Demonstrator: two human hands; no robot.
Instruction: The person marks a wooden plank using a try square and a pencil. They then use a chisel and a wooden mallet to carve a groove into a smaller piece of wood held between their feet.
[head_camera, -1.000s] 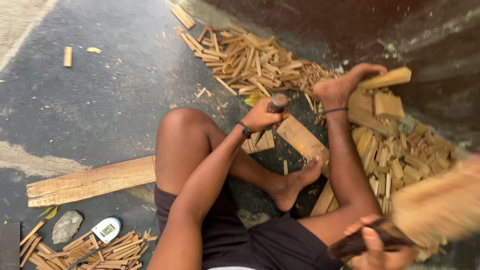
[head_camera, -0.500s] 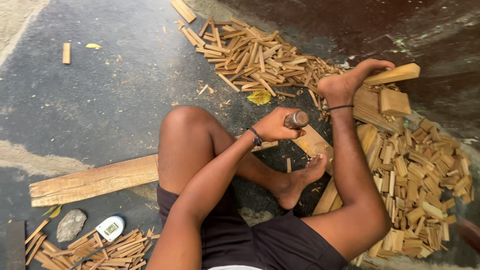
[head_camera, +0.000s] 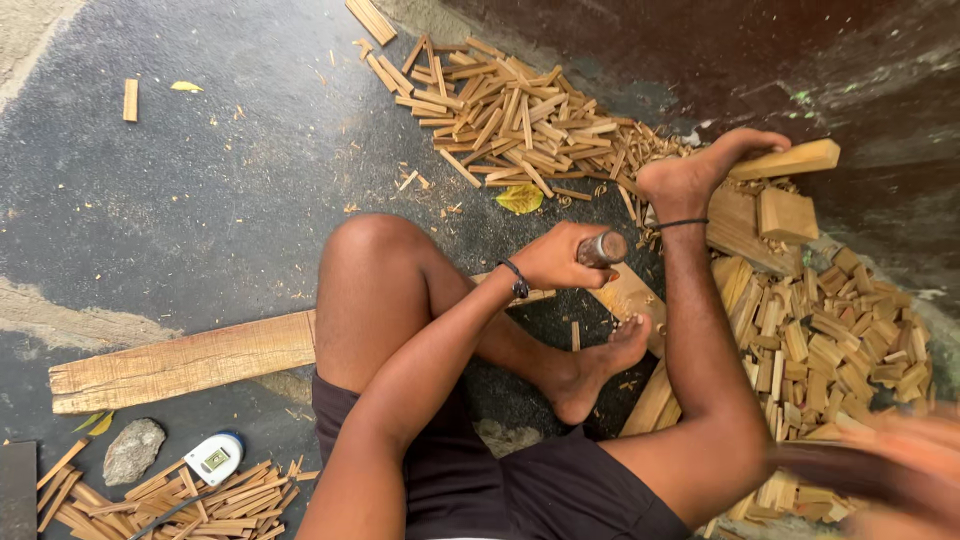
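plank (head_camera: 180, 365): long rough board flat on the ground at my left, one end under my bent knee
stone and tape (head_camera: 215, 457): grey stone (head_camera: 132, 450) beside a small white tape measure, thin sticks heaped next to them
left hand (head_camera: 560, 257): my fist clenched round the chisel handle (head_camera: 602, 248), blade end hidden, over the wood piece (head_camera: 630, 298) by my foot
doing it well: I judge the handle should stay upright and steady, toes clear of the edge
right hand (head_camera: 905, 480): blurred at lower right, looks wrapped on a dark tool, grip I cannot tell
block pile (head_camera: 835, 345): short cut blocks loose on the ground
containers: none in view, all wood lies in open heaps
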